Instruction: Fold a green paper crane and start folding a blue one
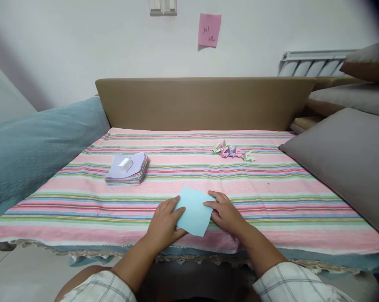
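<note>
A light blue square of paper (194, 212) is between my two hands, one corner turned toward the sofa back. My left hand (164, 218) grips its left side, thumb across the top and a fingertip at the edge. On the opposite side, my right hand (225, 212) pinches the right edge, with fingers on top and the thumb partly hidden. Left of the hands lies a stack of coloured paper sheets (126, 180), a lilac one uppermost, with a small white block-like object (125, 164) on it. Beyond my right hand sits a cluster of small folded paper cranes (232, 152) in green, pink and purple.
A striped cloth (183, 157) covers the sofa seat. The brown sofa back (192, 102) rises behind it. A blue-covered armrest (45, 142) bounds the left; grey cushions (343, 155) stand at the right. A pink note (209, 30) is stuck on the wall.
</note>
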Available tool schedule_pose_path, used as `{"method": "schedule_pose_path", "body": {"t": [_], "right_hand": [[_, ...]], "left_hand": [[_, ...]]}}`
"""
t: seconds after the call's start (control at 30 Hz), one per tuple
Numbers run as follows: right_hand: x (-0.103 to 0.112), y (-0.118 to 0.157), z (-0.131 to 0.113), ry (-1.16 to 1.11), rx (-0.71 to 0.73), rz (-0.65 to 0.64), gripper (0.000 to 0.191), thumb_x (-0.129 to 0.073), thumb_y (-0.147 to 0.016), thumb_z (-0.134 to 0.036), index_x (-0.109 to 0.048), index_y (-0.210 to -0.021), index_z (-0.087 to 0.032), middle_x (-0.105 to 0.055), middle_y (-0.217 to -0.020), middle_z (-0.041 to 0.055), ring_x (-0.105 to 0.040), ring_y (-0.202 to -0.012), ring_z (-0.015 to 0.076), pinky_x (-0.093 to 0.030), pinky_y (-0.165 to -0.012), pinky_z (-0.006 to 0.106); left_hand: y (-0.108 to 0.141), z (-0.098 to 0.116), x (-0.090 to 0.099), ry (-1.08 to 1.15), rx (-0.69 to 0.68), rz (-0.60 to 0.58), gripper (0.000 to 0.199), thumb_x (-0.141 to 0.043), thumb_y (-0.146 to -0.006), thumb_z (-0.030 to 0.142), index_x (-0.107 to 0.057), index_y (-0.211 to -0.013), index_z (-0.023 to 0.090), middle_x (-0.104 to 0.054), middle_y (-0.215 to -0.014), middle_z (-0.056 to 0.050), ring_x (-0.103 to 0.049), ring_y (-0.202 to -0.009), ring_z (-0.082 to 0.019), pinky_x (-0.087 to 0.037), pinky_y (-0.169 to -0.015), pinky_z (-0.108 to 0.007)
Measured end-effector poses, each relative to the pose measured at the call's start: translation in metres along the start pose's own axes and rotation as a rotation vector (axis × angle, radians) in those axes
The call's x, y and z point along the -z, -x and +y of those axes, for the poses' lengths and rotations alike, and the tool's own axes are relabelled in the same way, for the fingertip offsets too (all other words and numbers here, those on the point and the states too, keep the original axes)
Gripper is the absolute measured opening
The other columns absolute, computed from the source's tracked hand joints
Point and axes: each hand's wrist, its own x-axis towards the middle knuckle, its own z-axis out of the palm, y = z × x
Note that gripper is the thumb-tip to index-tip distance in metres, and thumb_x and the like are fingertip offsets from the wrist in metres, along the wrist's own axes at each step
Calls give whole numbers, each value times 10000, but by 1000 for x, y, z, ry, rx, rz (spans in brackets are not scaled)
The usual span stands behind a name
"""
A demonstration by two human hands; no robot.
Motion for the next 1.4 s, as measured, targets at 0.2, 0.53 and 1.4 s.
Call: {"method": "schedule_pose_path", "body": {"t": [0.2,0.53,1.4], "right_hand": [[3,3,6,21,92,87,309,-491,-800,-111,-705,-985,-235,-526,-1262,118,-443,-1155,268,-415,-939,461],[12,5,9,-105,-99,-8,144,-590,-793,-290,-701,-864,-233,-526,-1256,103,-443,-1170,273,-414,-935,457],[2,-6,8,-38,-388,37,241,-524,-810,-373,-475,-641,-209,-550,-1078,97,-430,-1131,258,-370,-927,398]], "left_hand": [[1,-15,6,-66,-10,132,233,-588,-760,166,-695,-943,262,-563,-1239,-86,-522,-1107,-260,-440,-909,-430],[-4,-26,10,-7,223,80,44,-715,-677,226,-678,-681,202,-590,-1214,-98,-542,-1077,-288,-440,-896,-440],[-12,-18,4,-165,261,204,161,-617,-782,280,-631,-934,226,-579,-1241,-63,-519,-1101,-285,-328,-984,-538]]}}
